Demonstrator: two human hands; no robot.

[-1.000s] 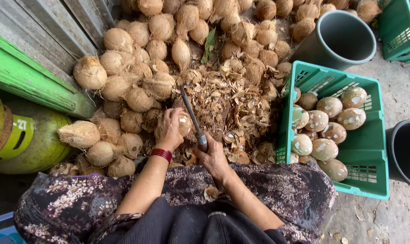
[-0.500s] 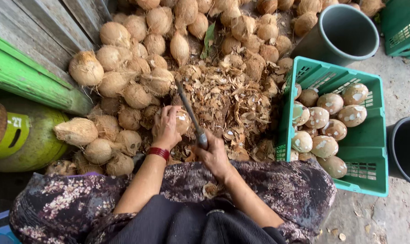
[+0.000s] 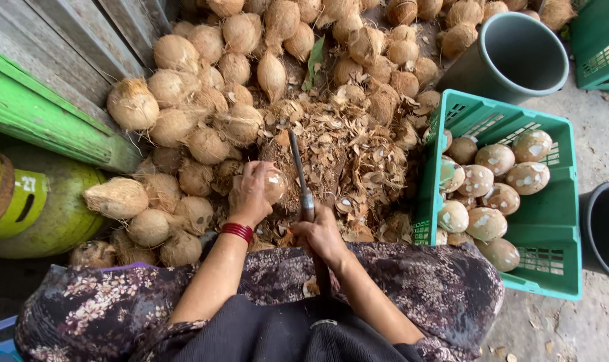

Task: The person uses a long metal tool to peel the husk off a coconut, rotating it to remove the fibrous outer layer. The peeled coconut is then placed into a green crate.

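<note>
1. Husky brown coconut (image 3: 272, 184) sits clasped under the left hand (image 3: 252, 194), just beside the blade.
2. Right hand (image 3: 322, 234) is wrapped tight round the handle of one long knife (image 3: 299, 171), blade pointing away over the shell scraps (image 3: 348, 157).
3. Green crate (image 3: 559, 221) on the right holds about eleven peeled coconuts (image 3: 495, 159).
4. Unpeeled pile (image 3: 210, 100) lies beyond, too many to count; two grey buckets (image 3: 519, 47); one green gas cylinder (image 3: 43, 208).
5. Against half a second ago, the blade stands slightly more upright; both hands keep their places.
</note>
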